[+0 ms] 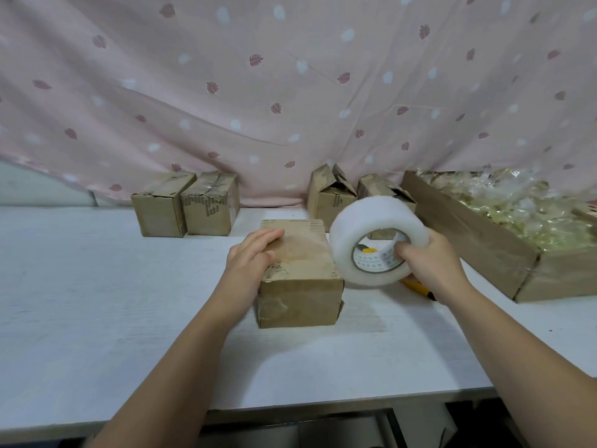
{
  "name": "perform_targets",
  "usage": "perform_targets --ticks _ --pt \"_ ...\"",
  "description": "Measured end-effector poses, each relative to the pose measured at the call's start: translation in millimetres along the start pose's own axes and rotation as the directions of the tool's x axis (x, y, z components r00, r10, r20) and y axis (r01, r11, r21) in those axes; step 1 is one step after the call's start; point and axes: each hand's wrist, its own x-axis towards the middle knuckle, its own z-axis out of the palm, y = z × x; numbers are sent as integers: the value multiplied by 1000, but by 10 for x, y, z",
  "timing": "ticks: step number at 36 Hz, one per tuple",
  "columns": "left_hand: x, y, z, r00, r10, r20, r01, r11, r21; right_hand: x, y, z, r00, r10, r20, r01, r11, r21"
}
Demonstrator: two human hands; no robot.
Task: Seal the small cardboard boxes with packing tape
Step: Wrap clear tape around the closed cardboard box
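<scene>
White tabletop [97, 302] fills the near part of the scene, and your two bare forearms reach forward over it.

Your left hand [250, 253] lies flat, fingers straight, on the top left of a small cardboard box [300, 286] at the middle of the table. The box is worn and creased, with old tape on its near face. It is probably light and soft-walled, so press down on the lid rather than squeezing the sides.

Just right of the box, your right hand [429, 266] grips a fat roll of clear packing tape [358, 234], fingers hooked through its core. The roll looks stiff and its outer wrap smooth, so the core is the surest hold. No loose tape end can be made out.

A yellow-handled tool [416, 287] lies on the table under that hand, mostly hidden.

Farther back, two closed boxes [161, 208] sit side by side at the left. Two boxes with raised flaps [329, 195] stand behind the roll. A long cardboard tray [468, 234] of crinkled clear wrappers sits at the right.

A pink leaf-print curtain [290, 92] hangs behind everything.
</scene>
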Motion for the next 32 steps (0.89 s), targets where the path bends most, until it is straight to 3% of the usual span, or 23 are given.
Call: perform_targets --ticks 3,11,15,21,25,29,32 --pt "-4 -13 -11 1000 14 4 -14 1000 20 -41 129 21 999 42 7 -41 999 -23" --pt "-73 46 66 997 -75 -30 68 981 -183 -135 200 205 994 74 -77 -66 992 107" --pt "-66 16 54 958 -283 -49 243 889 -388 -177 215 241 992 38 -123 -27 996 90" --pt "-48 8 81 929 -365 -66 243 733 -635 -172 51 231 967 -71 -245 116 978 174" --pt "-61 79 114 910 -414 -17 277 639 -717 -177 -161 274 941 -29 -336 146 934 327" --pt "-46 56 92 917 -398 -40 285 721 -632 -106 -449 327 921 -20 -389 222 847 482" --pt "-38 27 45 939 -329 -98 236 827 -511 -44 -616 352 930 -61 -363 247 836 490"
